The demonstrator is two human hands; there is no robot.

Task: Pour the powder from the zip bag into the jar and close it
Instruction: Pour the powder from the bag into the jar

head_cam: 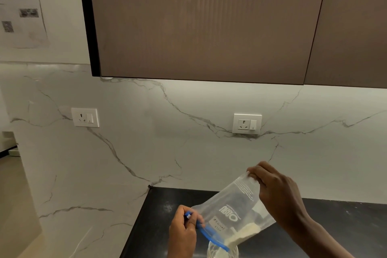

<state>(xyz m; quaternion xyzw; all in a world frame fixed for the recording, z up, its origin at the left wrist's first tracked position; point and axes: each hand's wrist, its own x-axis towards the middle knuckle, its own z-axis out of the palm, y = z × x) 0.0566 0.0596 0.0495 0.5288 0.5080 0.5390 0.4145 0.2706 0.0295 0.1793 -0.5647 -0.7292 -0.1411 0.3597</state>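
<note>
Head view: the zip bag (pixel 234 213) is held up at a slant above the dark table (pixel 335 222), low in the picture. Its blue zip edge (pixel 211 236) is at the bottom, right over the mouth of the clear jar (pixel 222 252). The right hand (pixel 276 195) is closed in a pinch on the top corner of the bag, so the bag is lifted high on that side. The left hand (pixel 184 230) is curled shut on the end of the blue zip edge, and the opening is kept near the jar by it. The pale powder (pixel 240 236) is heaped in the low corner of the bag, and some looks to be sliding into the jar. Only the top of the jar is seen, so how full it is cannot be told. No lid is seen.

Some things could go wrong from here. The jar mouth is small and the bag mouth is wide and floppy, so powder could be spilled onto the table if the zip edge is moved off the rim. If the bag is tipped up too fast, the powder could be dumped in one lump and puffed out over the sides. The jar could also be knocked over, because it is not held by either hand.
</note>
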